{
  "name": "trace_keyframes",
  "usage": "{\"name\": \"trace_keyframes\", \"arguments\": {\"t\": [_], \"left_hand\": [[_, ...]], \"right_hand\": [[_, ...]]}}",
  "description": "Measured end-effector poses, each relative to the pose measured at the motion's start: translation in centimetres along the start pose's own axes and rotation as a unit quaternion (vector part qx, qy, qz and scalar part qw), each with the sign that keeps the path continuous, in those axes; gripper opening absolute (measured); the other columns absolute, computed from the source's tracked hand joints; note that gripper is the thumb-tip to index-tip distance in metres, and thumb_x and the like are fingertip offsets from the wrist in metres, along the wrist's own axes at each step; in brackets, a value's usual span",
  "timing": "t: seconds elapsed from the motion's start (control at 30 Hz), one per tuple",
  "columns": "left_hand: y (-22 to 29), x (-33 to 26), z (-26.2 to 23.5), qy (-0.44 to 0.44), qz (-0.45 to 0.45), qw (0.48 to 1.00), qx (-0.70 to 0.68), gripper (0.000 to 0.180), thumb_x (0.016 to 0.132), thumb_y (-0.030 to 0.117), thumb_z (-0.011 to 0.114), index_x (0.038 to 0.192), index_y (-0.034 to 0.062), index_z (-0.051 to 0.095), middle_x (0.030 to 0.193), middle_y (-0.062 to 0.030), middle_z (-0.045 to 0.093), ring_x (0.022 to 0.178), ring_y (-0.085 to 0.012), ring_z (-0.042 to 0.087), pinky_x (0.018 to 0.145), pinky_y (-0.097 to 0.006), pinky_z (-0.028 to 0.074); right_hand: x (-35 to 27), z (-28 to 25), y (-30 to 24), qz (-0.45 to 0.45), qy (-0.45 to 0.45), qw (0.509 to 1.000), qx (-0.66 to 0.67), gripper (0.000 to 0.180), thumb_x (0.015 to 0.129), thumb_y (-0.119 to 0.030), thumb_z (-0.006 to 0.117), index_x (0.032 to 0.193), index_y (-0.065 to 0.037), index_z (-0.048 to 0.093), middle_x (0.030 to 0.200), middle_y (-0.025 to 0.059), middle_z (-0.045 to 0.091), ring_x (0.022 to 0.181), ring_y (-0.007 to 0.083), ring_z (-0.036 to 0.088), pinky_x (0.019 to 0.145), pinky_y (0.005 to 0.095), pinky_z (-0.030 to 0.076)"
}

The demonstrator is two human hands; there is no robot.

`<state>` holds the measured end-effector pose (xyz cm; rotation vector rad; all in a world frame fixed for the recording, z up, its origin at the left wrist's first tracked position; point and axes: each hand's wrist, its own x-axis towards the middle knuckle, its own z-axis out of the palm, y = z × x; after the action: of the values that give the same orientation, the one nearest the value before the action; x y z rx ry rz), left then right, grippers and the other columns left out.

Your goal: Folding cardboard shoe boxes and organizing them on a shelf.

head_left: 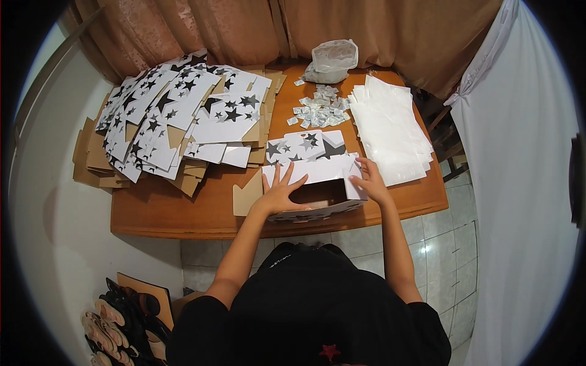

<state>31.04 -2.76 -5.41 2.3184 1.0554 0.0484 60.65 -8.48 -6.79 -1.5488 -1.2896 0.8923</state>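
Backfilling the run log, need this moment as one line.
left hand: spread on white, black-starred cardboard box | right hand: touching box's right end | box: open | beyond box: small whitish square packets

Looks like a home rm w/ brn curtains (226, 24), polished wood tbl (174, 218), tiled flr (430, 265) & shoes (105, 332) piled nr white wall (55, 183).

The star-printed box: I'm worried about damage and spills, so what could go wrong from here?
The box sits close to the front edge of the table, so a careless push might send it off. Small packets lie loose behind it and could scatter if it slides back. The brown flap juts out on the left and may crease if a forearm catches it.
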Motion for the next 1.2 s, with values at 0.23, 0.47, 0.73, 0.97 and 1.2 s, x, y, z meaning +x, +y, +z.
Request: {"name": "trace_keyframes", "arguments": {"t": [0.23, 0.47, 0.73, 0.97, 1.2], "left_hand": [[0.0, -0.3, 0.2, 0.0, -0.018, 1.0, -0.009, 0.1, 0.052, 0.076, 0.063, 0.136, 0.0269, 0.04, 0.151, -0.0132, 0.0, 0.136, -0.041, -0.01, 0.098, -0.066, -0.011], [-0.4, -2.9, -1.7, 0.108, -0.111, 0.988, 0.001, 0.095, 0.057, 0.069, 0.066, 0.133, 0.016, 0.043, 0.148, -0.0204, 0.012, 0.136, -0.0425, -0.003, 0.099, -0.065, -0.007], [-1.7, -8.5, -4.9, 0.24, -0.337, 0.904, -0.109, 0.078, 0.066, 0.048, 0.072, 0.121, -0.002, 0.049, 0.122, -0.0242, 0.051, 0.117, -0.0334, 0.048, 0.096, -0.042, 0.037], [0.5, -8.1, -4.0, 0.237, -0.113, 0.905, -0.334, 0.056, 0.083, 0.039, 0.06, 0.114, -0.0067, 0.054, 0.117, -0.0245, 0.055, 0.109, -0.0301, 0.055, 0.09, -0.034, 0.042], [-0.7, -5.7, -1.6, 0.1, 0.019, 0.967, -0.233, 0.055, 0.09, 0.048, 0.043, 0.116, 0.0011, 0.057, 0.131, -0.0119, 0.048, 0.125, -0.0304, 0.041, 0.101, -0.04, 0.032]], "right_hand": [[1.5, 2.9, -1.9, -0.027, -0.035, 0.954, -0.295, 0.097, 0.055, -0.024, 0.083, 0.133, 0.002, 0.031, 0.129, 0.0263, 0.035, 0.121, 0.0391, 0.037, 0.101, 0.0412, 0.034], [1.9, 4.3, -3.4, 0.079, -0.056, 0.889, -0.447, 0.115, 0.049, -0.022, 0.086, 0.139, -0.006, 0.016, 0.131, 0.0286, 0.03, 0.119, 0.0424, 0.04, 0.094, 0.0428, 0.042], [1.2, 4.3, -4.9, 0.046, -0.038, 0.908, -0.414, 0.109, 0.055, -0.038, 0.082, 0.137, -0.001, 0.022, 0.131, 0.0292, 0.029, 0.119, 0.0417, 0.039, 0.093, 0.0419, 0.042], [1.4, 4.4, -3.6, -0.061, -0.011, 0.892, -0.449, 0.103, 0.054, -0.044, 0.079, 0.135, -0.004, 0.028, 0.135, 0.024, 0.028, 0.12, 0.042, 0.037, 0.094, 0.0455, 0.04], [1.5, 4.3, -3.3, -0.047, -0.035, 0.908, -0.416, 0.092, 0.059, -0.047, 0.075, 0.131, -0.003, 0.037, 0.135, 0.0205, 0.032, 0.12, 0.0401, 0.037, 0.094, 0.0454, 0.04]]}}
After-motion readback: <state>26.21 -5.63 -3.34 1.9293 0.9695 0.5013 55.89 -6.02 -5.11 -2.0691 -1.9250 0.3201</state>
